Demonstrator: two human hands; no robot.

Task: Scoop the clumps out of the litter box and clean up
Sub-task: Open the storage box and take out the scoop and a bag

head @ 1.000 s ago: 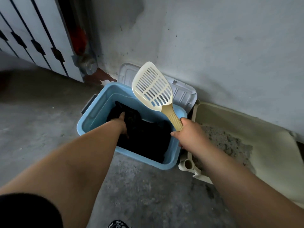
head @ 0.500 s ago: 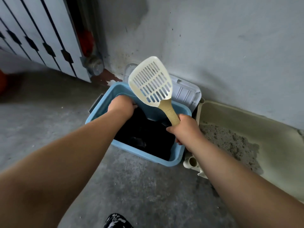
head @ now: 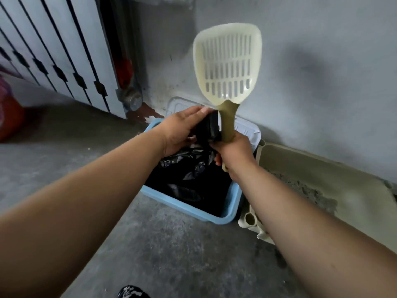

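My right hand [head: 233, 150] grips the tan handle of a cream slotted litter scoop [head: 227, 63], held upright with its head against the wall. My left hand [head: 182, 127] holds a black roll or folded bundle of plastic bag [head: 209, 127] just left of the handle, above a light blue bin [head: 189, 203]. Black bag plastic [head: 189, 168] trails from the bundle down into the bin. To the right sits the beige litter box [head: 352, 190], holding grey litter [head: 305, 190]. The scoop is empty.
A white lid [head: 247, 130] leans between the blue bin and the grey wall. A white slatted door [head: 53, 50] stands at the back left, with an orange object [head: 8, 117] at the far left. Bare concrete floor [head: 182, 254] lies in front.
My left hand rose out of the bin, lifting a black bag bundle up beside the scoop handle. The scoop swung more upright and higher.
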